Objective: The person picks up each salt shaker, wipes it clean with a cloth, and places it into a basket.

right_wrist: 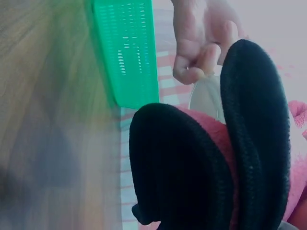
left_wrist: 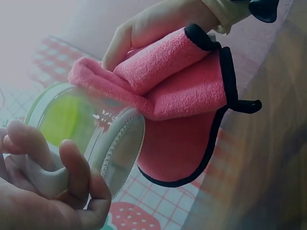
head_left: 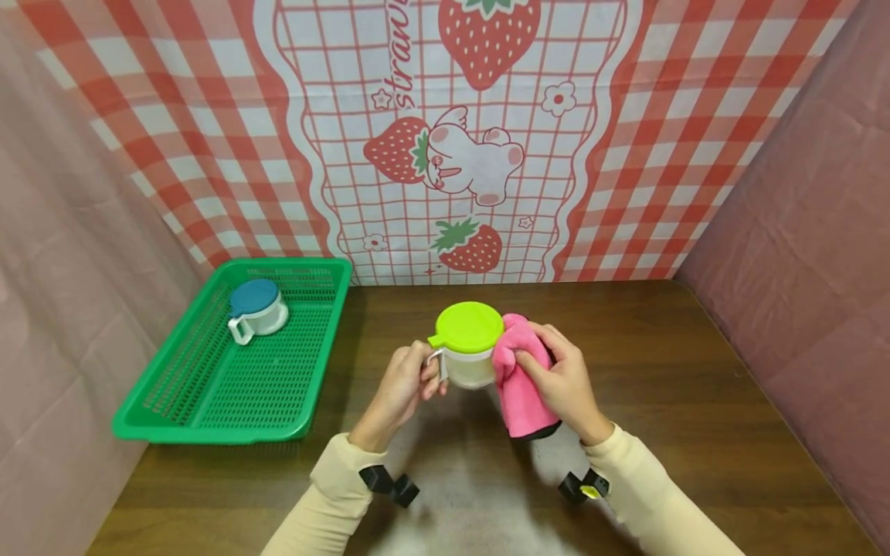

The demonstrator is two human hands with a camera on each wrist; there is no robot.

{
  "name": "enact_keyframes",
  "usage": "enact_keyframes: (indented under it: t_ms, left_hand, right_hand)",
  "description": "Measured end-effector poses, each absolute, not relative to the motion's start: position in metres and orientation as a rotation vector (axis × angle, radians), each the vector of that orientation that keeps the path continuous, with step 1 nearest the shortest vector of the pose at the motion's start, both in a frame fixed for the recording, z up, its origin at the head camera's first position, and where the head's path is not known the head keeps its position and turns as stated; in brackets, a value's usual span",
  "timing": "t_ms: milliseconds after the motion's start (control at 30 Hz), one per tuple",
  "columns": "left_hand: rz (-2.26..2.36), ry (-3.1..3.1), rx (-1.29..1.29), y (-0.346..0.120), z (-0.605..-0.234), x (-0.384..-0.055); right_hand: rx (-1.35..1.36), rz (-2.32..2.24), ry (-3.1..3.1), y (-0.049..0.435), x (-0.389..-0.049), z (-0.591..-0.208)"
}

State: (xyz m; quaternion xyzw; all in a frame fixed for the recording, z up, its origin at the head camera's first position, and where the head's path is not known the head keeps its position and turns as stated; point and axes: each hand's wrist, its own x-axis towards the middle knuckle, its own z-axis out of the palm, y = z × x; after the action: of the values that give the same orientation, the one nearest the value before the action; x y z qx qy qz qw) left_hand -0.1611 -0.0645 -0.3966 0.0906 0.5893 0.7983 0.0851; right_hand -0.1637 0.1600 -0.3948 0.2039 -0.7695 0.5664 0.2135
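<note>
A clear jar [head_left: 470, 369] with a lime-green lid [head_left: 470, 327] and a white side handle is held above the table, roughly upright. My left hand [head_left: 403, 386] grips it by the handle [left_wrist: 47, 179], fingers curled round. In my right hand [head_left: 562, 380] is a folded pink cloth [head_left: 523, 394] with black edging, pinched between thumb and fingers. The cloth lies against the jar's right side. In the left wrist view the jar's ridged base [left_wrist: 125, 148] faces the camera; in the right wrist view the cloth's black edges hide most of the jar.
A green plastic basket [head_left: 316, 386] stands on the left of the brown wooden table [head_left: 667, 386]. Inside, near its back left corner, sits a similar jar with a blue lid [head_left: 254, 296]. A strawberry-print checked cloth [head_left: 480, 154] hangs behind, with pink curtains at both sides.
</note>
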Motion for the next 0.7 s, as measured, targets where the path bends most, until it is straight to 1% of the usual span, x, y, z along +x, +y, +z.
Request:
enact_keyframes:
  t_ms: [433, 700]
  left_hand:
    - [2.416, 1.809, 0.159, -0.059, -0.398, -0.165]
    - [2.429, 1.825, 0.169, -0.061, -0.396, -0.166]
  right_hand:
    - [0.447, 1.481, -2.138, 0.143, -0.160, -0.407]
    - [0.432, 1.505, -2.154, 0.142, -0.164, -0.414]
